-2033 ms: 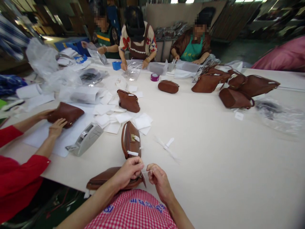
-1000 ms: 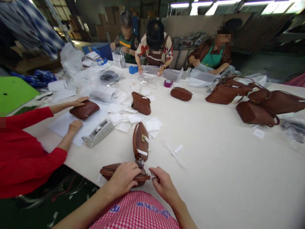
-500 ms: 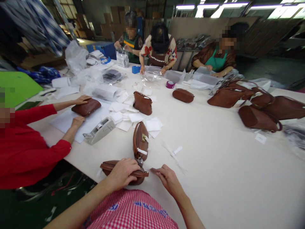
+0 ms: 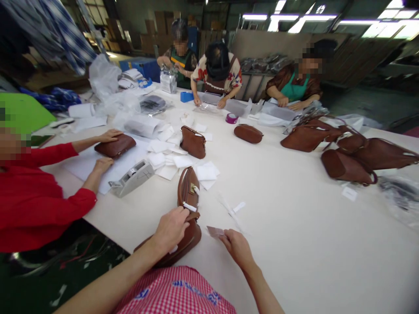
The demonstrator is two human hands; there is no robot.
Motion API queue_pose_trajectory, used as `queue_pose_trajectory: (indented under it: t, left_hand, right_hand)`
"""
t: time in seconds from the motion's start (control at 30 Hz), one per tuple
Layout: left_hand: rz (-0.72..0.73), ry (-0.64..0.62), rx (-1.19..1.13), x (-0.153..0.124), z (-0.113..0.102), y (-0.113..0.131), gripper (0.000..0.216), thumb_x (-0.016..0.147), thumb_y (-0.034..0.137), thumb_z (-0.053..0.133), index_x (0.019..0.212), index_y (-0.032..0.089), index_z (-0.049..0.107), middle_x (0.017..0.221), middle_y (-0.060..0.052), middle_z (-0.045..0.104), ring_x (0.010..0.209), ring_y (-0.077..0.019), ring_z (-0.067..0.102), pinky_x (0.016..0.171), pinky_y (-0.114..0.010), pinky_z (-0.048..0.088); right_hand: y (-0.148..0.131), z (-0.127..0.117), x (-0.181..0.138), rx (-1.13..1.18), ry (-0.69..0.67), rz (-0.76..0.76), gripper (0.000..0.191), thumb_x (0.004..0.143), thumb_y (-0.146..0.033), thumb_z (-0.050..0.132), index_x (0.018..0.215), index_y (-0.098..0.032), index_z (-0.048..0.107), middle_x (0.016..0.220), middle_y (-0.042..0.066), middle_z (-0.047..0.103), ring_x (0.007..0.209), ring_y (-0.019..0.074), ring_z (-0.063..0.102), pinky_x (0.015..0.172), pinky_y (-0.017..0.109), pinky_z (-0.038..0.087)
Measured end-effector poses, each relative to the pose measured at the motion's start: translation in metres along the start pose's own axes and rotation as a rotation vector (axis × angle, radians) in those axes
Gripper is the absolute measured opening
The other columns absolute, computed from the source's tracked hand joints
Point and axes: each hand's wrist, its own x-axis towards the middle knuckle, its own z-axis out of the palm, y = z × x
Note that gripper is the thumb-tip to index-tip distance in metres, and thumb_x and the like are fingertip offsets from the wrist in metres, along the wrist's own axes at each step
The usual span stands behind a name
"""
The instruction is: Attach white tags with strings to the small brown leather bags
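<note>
My left hand (image 4: 170,229) grips the top of a brown leather pouch (image 4: 178,246) at the near table edge, tilting it up. My right hand (image 4: 238,247) pinches a small brownish tag or slip (image 4: 215,231) that lies on the white table (image 4: 294,226) just right of the pouch. A second brown pouch (image 4: 188,189) with white tape strips on its clasp stands just beyond my left hand. Thin white strips (image 4: 234,208) lie to its right.
A person in red at the left presses on a brown pouch (image 4: 115,145) beside a tape dispenser (image 4: 132,177). White paper squares (image 4: 176,160), another pouch (image 4: 193,142), larger brown bags (image 4: 347,150), a purple tape roll (image 4: 231,118). Three people work at the far side.
My left hand has moved from lying flat on the pouch to gripping its top and tipping it upward. My right hand has drawn a small slip away from the pouch.
</note>
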Motion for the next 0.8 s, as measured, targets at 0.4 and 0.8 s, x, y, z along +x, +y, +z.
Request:
queue_pose_trajectory:
  t: [0.4,0.8]
  left_hand:
    - [-0.063,0.137,-0.064,0.03,-0.019,0.043,0.008,0.089,0.017,0.046,0.096,0.017,0.05,0.105,-0.009,0.058,0.102,-0.0264,0.06,0.089,-0.039,0.049]
    - [-0.063,0.127,-0.187,0.063,-0.021,0.074,0.058,0.077,0.008,0.049,0.132,0.011,0.031,0.117,-0.017,0.049,0.103,-0.0261,0.061,0.092,-0.039,0.048]
  right_hand:
    - [-0.009,-0.071,-0.052,0.711,-0.171,0.094,0.047,0.079,-0.062,0.056,0.081,-0.017,0.071,0.076,0.002,0.063,0.076,0.0195,0.053,0.072,0.028,0.043]
    - [0.012,-0.078,-0.154,1.01,0.137,0.393,0.056,0.07,-0.067,0.067,0.09,-0.015,0.07,0.056,-0.004,0.038,0.051,0.0078,0.017,0.047,0.025,0.012]
